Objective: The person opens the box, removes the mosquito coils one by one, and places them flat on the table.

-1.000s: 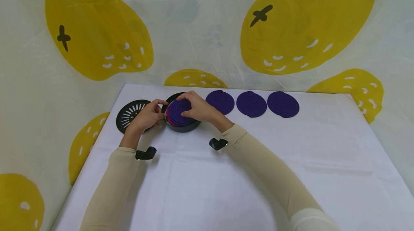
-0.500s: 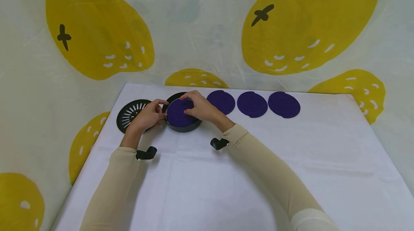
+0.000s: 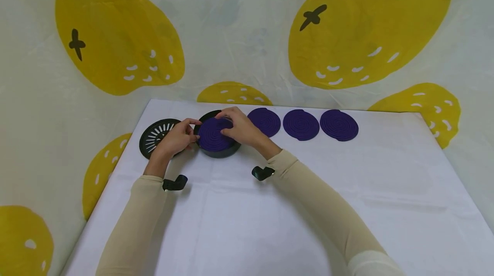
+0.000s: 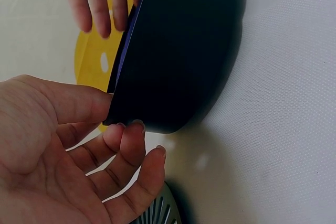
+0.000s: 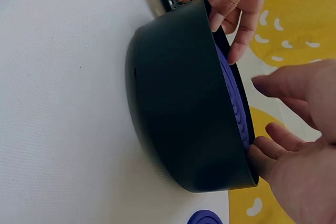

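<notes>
We see purple spiral-ridged coaster [image 3: 214, 136] inside dark round container [image 3: 219, 154], near its rim. Left hand [image 3: 175, 138], at container's left side, pinches rim between thumb and fingers. Right hand [image 3: 245, 130], at container's right side, touches coaster's edge or rim with fingertips, we cannot tell which; thumb apart. Black slotted disc [image 3: 152, 138] just left of container; three matching coasters [image 3: 301, 125] in row to its right. White cloth [image 3: 231, 207] under container.

Close-fitting beige sleeves [image 3: 131, 228] end in plain cuffs above a bare left hand [image 3: 176, 138] and right hand [image 3: 243, 129]. Small black wrist devices [image 3: 177, 183] (bent, hook-like) sit by the cuffs; whitish cloth [image 3: 373, 264] shows farther up the right arm.
</notes>
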The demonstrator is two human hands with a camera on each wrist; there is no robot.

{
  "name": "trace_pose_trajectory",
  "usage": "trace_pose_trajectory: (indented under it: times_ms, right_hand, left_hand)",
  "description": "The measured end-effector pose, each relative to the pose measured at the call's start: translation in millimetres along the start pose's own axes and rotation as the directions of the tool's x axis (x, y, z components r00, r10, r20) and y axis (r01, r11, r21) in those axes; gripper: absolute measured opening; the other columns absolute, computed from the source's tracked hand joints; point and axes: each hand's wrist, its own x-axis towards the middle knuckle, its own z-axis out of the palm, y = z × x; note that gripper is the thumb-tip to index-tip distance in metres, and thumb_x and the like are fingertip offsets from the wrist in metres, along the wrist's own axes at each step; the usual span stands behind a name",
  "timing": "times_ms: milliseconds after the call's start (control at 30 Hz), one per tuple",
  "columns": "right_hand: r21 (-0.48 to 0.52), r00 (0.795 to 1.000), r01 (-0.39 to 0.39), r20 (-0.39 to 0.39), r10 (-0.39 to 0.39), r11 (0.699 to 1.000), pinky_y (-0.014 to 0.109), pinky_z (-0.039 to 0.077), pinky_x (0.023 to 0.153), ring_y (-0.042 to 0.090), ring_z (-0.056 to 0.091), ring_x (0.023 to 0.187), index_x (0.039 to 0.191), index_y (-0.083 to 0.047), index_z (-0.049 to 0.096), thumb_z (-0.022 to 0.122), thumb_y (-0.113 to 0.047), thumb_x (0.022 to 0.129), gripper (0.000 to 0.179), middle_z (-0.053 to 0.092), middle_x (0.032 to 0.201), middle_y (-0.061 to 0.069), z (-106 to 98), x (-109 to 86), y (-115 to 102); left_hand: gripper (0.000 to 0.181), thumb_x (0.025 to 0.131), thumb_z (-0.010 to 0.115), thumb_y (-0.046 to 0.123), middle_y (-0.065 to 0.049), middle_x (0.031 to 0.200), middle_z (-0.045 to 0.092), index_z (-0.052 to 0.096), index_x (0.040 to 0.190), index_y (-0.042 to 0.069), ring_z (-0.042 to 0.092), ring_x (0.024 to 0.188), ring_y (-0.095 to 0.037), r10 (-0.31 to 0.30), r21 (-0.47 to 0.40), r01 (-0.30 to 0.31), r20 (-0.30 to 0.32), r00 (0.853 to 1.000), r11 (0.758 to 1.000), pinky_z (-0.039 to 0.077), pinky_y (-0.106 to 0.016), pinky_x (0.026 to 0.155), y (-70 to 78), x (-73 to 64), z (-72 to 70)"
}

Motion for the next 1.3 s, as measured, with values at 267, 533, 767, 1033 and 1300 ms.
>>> trace_pose_trajectory:
  times_ms: [267,533,767,1033,1300]
  right_hand:
    - [0.192,0.995,-0.043,-0.076,0.059,0.981,0.034,0.049,0.106,0.02,0.055,0.132,0.127,-0.007,0.067,0.069,0.001,0.094,0.034,0.059,0.138,0.004,-4.9,0.9,6.0]
    - [0.193,0.993,-0.104,-0.041,0.114,0.976,0.033,0.052,0.097,0.021,0.06,0.111,0.122,-0.013,0.07,0.07,-0.001,0.093,0.031,0.063,0.134,0.002,-8.0,0.4,6.9]
    - [0.09,0.986,-0.165,-0.016,0.167,0.982,0.032,0.059,0.075,0.02,0.065,0.086,0.115,-0.014,0.073,0.073,-0.006,0.093,0.024,0.061,0.109,0.007,-12.2,-4.9,3.3]
    - [0.261,0.978,-0.191,-0.037,0.208,0.946,0.03,0.061,0.072,0.018,0.066,0.083,0.12,-0.01,0.071,0.072,0.001,0.092,0.03,0.058,0.108,0.008,-14.4,-11.8,9.2]
    - [0.339,0.974,-0.175,-0.076,0.212,0.924,0.033,0.061,0.074,0.017,0.063,0.083,0.12,-0.008,0.071,0.071,0.003,0.091,0.031,0.062,0.107,0.011,-21.6,-15.5,12.3]
  left_hand:
    - [0.049,0.097,0.062,0.002,-0.012,0.092,0.047,0.048,0.143,0.007,0.056,0.085,-0.035,-0.005,0.006,0.005,0.002,1.0,1.0,0.058,-0.045,0.069,0.2,-0.2,-0.1]
    - [0.05,0.097,0.06,0.001,-0.012,0.093,0.046,0.046,0.145,0.005,0.057,0.084,-0.036,0.004,0.001,-0.004,0.009,1.0,1.0,0.059,-0.046,0.07,0.2,-0.2,-1.2]
    - [0.05,0.097,0.061,0.001,-0.012,0.094,0.046,0.047,0.144,0.006,0.057,0.083,-0.035,0.0,0.002,0.0,0.006,1.0,1.0,0.058,-0.045,0.07,0.0,-0.3,-0.7]
    - [0.049,0.096,0.062,0.001,-0.012,0.092,0.046,0.049,0.143,0.007,0.056,0.083,-0.035,-0.001,-0.003,0.001,0.002,1.0,1.0,0.058,-0.043,0.068,0.0,-0.4,0.4]
    - [0.049,0.096,0.061,0.0,-0.012,0.093,0.047,0.048,0.144,0.006,0.056,0.083,-0.034,-0.002,-0.006,0.002,0.002,1.0,1.0,0.058,-0.042,0.068,-0.5,-1.2,0.0]
